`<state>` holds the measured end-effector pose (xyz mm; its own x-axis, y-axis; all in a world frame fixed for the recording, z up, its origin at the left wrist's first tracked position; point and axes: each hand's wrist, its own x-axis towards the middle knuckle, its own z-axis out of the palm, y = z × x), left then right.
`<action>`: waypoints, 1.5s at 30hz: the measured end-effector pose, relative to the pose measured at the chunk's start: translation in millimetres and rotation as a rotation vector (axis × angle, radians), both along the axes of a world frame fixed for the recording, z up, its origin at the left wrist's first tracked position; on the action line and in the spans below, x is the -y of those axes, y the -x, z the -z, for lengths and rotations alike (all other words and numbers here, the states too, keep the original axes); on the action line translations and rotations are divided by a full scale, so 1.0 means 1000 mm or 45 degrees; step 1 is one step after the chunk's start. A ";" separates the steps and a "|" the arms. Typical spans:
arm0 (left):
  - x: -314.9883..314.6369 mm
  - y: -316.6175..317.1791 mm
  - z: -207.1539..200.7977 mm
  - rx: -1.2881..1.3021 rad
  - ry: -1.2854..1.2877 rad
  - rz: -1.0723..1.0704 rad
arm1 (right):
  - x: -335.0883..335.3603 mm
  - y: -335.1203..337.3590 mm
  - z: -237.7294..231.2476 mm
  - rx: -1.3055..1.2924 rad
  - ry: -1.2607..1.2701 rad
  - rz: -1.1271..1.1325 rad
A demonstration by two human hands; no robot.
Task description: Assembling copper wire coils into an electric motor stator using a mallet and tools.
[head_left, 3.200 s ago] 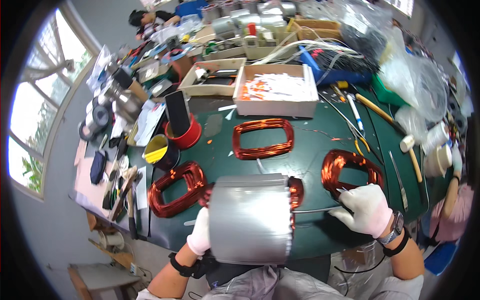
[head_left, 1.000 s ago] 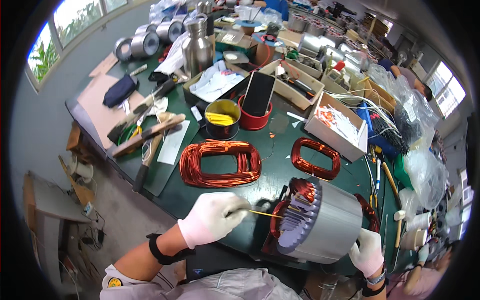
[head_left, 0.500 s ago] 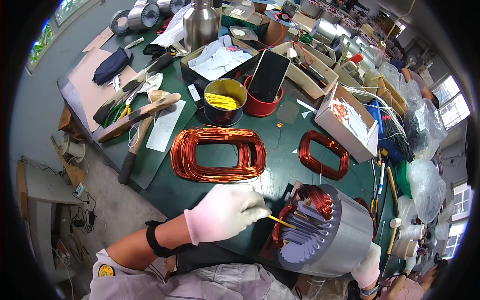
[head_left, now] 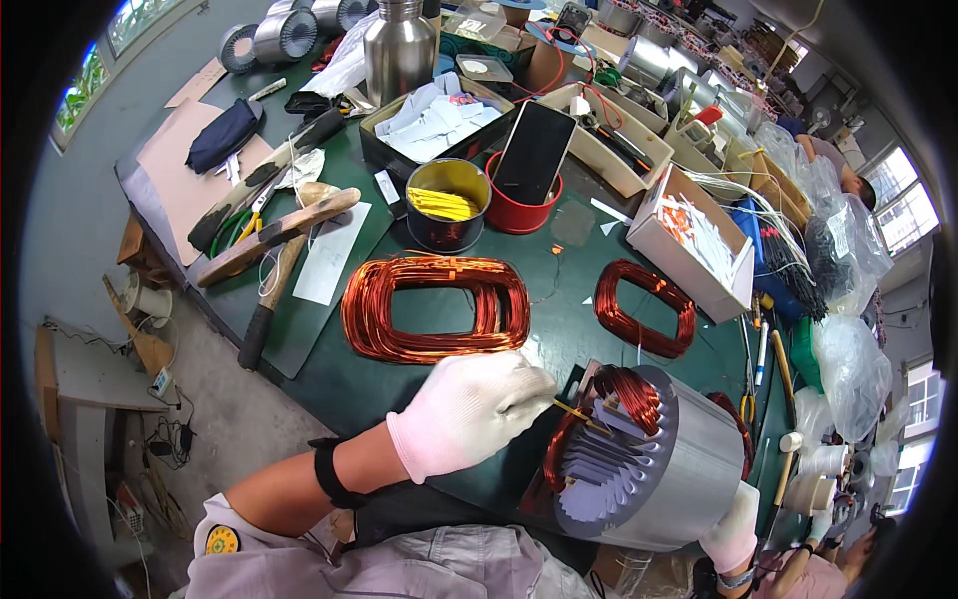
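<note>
Head view. A grey slotted metal cylinder (head_left: pixel 689 474) lies on its side at the near edge of the tabletop (head_left: pixel 559 334), its open end turned toward the gloved left hand (head_left: pixel 474 411), an attitude that seems to keep the slots within reach. That hand's closed fingertips pinch one end of a thin yellow strip (head_left: pixel 572 410); the other end meets the slots beside a copper winding (head_left: pixel 634 397), the end grip probably leaving its length free. The gloved right hand (head_left: pixel 734 534) is at the cylinder's far end, apparently steadying it; its fingers are largely hidden, so its closure cannot be told. A large coil (head_left: pixel 364 319) and a smaller coil (head_left: pixel 611 307) lie flat beyond, near a dark tin (head_left: pixel 446 236) of yellow strips (head_left: pixel 443 204), presumably for easy access.
</note>
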<state>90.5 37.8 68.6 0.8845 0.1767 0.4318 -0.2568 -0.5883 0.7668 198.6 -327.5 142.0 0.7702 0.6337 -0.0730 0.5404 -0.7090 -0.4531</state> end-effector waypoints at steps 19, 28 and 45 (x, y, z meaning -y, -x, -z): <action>0.015 -0.005 -0.003 -0.242 0.147 -0.134 | -0.009 0.008 -0.006 0.036 0.050 0.012; 0.016 -0.014 -0.010 -0.532 0.227 -0.073 | -0.014 0.005 -0.011 0.221 0.026 -0.019; 0.004 -0.024 -0.044 -0.821 -0.482 0.041 | 0.055 -0.015 0.003 0.368 0.073 -0.066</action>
<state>114.1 33.4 113.0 0.9850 0.0891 -0.1480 0.1539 -0.8417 0.5175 213.7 -382.1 138.7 0.7311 0.6737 0.1079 0.6772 -0.6973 -0.2350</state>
